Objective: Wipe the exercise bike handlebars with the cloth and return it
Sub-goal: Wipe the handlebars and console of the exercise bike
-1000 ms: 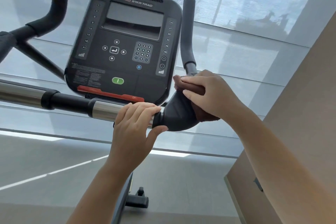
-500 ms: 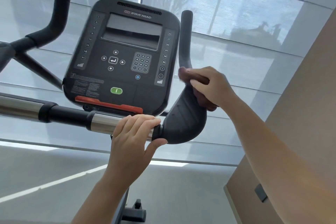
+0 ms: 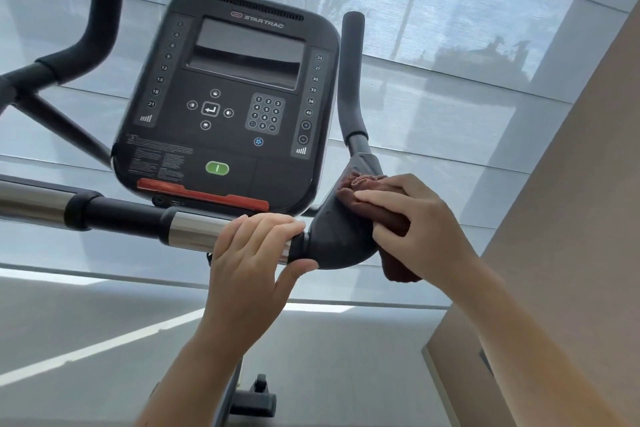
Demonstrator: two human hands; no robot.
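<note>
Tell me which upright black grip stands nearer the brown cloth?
The right grip, beside the console; the cloth sits just below it. The left grip rises far off.

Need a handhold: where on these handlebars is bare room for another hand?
Free: crossbar left of the left hand; upright right grip above the cloth; far left grip. Crowded: the right bend, under right hand and cloth.

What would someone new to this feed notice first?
The big black console fills the upper middle, with a green button low on its face. Just below and right of it, the right hand holds a brown cloth against the handlebar's dark bend. The left hand grips the chrome bar beside it.
</note>
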